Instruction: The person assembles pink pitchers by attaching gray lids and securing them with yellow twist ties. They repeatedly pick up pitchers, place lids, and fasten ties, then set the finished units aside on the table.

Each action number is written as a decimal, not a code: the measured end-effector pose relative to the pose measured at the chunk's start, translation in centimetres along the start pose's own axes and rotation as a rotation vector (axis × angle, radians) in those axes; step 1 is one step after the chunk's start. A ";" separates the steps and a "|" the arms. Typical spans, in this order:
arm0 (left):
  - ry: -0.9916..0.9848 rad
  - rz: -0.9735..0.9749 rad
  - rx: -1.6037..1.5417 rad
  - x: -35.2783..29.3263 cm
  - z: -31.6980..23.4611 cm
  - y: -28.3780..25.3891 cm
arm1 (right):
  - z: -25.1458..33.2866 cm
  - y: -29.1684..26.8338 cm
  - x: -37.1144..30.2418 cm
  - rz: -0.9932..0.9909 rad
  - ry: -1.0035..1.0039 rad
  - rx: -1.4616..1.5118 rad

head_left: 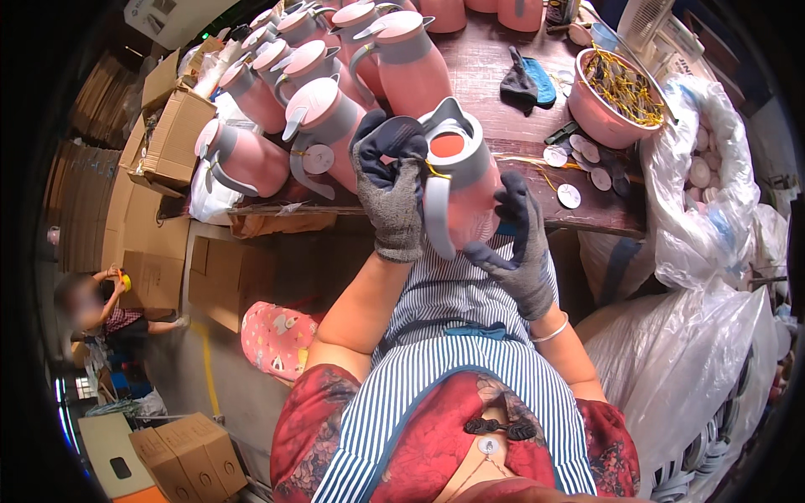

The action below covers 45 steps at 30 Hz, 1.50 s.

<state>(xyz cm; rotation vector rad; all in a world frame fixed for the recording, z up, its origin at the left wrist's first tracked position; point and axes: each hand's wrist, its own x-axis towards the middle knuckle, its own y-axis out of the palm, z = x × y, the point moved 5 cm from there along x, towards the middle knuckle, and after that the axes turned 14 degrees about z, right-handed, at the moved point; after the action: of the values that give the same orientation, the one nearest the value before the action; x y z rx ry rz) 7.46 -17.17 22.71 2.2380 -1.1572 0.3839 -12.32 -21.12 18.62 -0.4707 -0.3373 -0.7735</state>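
Observation:
A pink thermos jug (472,201) with a grey collar and handle tilts over the table's front edge. Its top stands open, showing an orange-red inside, and a thin yellow string (436,168) is looped at the upper handle. My left hand (390,197), in a grey knit glove with dark fingers, pinches a dark round disc (401,137), seemingly a tag, beside the jug's rim. My right hand (520,243), gloved alike, cups the jug's lower right side with fingers and thumb curved around it. The jug's base is partly hidden.
Several lidded pink jugs (411,71) crowd the table's left; one bears a round white tag (319,158). To the right are a pink basin (599,117) of yellow strings, loose round tags (568,196), a glove (530,82) and plastic bags (700,193). A person (101,310) sits far left near cartons (172,134).

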 end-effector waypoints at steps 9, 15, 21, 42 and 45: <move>-0.105 0.299 0.496 -0.3 -0.6 -3.8 | -2.6 3.7 1.3 -0.123 0.138 -0.351; 0.520 0.837 1.835 1.7 3.1 -8.2 | -0.1 0.4 0.7 -0.045 -0.069 -0.405; 0.265 0.714 1.298 0.9 2.9 -5.3 | 22.5 -21.2 -12.2 -0.584 0.324 -1.438; -0.235 0.197 0.332 -0.6 0.5 -2.7 | 5.9 -11.5 -14.3 0.177 0.379 -1.217; -0.222 0.079 0.111 -0.5 0.9 -5.1 | -5.7 -3.7 -16.0 0.477 0.729 -1.018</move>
<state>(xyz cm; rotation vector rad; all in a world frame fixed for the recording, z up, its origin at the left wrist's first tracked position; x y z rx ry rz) 11.30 -15.15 19.93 2.3829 -1.3722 0.2409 -25.11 -17.04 7.59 -1.1151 0.8765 -0.5490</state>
